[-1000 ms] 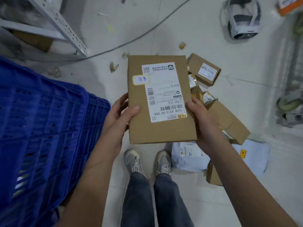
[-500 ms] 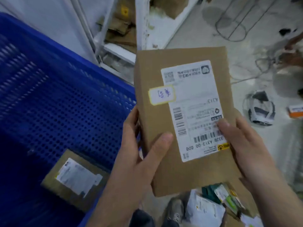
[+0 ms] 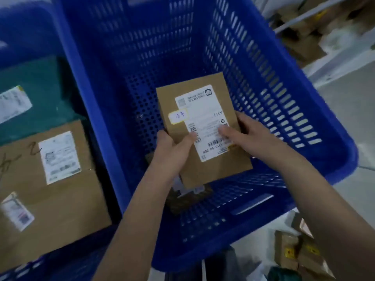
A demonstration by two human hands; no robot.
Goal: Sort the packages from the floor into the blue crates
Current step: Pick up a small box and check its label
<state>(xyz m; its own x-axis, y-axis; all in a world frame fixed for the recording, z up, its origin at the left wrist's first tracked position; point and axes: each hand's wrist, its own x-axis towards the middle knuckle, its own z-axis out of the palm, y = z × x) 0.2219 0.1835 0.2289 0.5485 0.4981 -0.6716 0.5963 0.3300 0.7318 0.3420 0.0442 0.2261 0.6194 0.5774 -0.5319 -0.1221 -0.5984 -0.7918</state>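
Observation:
I hold a flat brown cardboard package (image 3: pixel 205 171) with a white shipping label and a small yellow-edged sticker, inside the open blue crate (image 3: pixel 316 122). My left hand (image 3: pixel 172 149) grips its lower left edge, thumb on the label. My right hand (image 3: pixel 249 132) grips its right edge, thumb across the label. Under the held package another brown package (image 3: pixel 190 197) lies on the crate floor, mostly hidden. A second blue crate (image 3: pixel 30 31) at the left holds a large brown box (image 3: pixel 60 199) and a dark green parcel (image 3: pixel 34 82).
Loose brown packages (image 3: pixel 294 248) lie on the pale floor at the lower right. A metal shelf with cardboard boxes (image 3: pixel 304 39) stands at the upper right, behind the crate.
My view swung from the floor pile to the crates. Both hands carried the labelled package left and down, from above the floor to inside the right-hand blue crate.

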